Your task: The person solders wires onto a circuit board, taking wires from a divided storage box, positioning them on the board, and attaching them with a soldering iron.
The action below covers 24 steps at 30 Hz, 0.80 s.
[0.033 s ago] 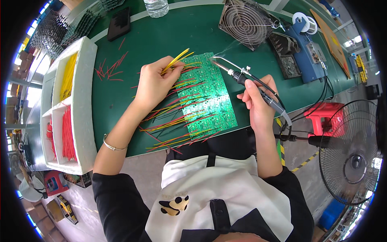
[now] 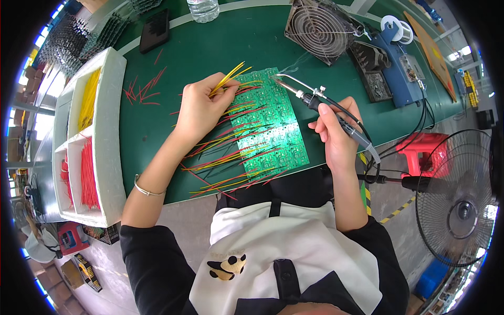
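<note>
A green circuit board panel point(image 2: 287, 113) lies on the bench, with red, yellow and black wires point(image 2: 218, 152) fanning out from its left side. My left hand point(image 2: 206, 105) is closed around several yellow wires point(image 2: 227, 79) at the panel's upper left corner. In my right hand point(image 2: 338, 128) is a soldering iron point(image 2: 344, 125) with a thin solder feed tube point(image 2: 302, 84) running along it. The iron's tip is over the panel's top edge, close to the tube's end; contact with the board is too small to tell. A wisp of smoke rises there.
A white foam tray point(image 2: 113, 136) of yellow and red wires stands at the left. Loose red wires point(image 2: 144, 92) lie beside it. Behind are a black-framed fan point(image 2: 320, 31) and a water bottle point(image 2: 203, 9). A blue solder feeder point(image 2: 396, 68) and trailing cables are at the right.
The smoke near the iron's tip has shifted shape. Both hands stay in nearly the same place with the same holds.
</note>
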Tool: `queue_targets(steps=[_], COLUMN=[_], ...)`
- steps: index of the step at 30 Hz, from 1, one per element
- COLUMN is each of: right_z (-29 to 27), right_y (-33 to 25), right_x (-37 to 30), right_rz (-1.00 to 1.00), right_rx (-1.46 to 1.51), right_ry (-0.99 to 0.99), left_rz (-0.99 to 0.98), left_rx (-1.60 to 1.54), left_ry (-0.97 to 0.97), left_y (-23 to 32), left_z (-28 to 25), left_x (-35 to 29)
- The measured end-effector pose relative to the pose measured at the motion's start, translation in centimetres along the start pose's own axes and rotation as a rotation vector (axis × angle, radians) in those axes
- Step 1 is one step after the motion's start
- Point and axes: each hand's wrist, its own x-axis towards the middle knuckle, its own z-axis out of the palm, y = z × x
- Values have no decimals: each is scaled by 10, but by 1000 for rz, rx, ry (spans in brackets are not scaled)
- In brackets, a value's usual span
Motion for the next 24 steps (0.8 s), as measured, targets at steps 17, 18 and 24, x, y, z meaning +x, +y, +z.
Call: queue_targets(steps=[17, 18, 24], right_z=[0, 0, 1], right_y=[1, 1, 1], right_x=[-1, -1, 0], right_rz=[-3, 3, 13], right_rx=[11, 9, -16], right_ry=[-44, -45, -49], left_rz=[-6, -6, -10], left_rx=[-9, -8, -34], left_ry=[52, 53, 52], left_y=[-2, -3, -4], left_z=[2, 2, 2], left_x=[0, 0, 1])
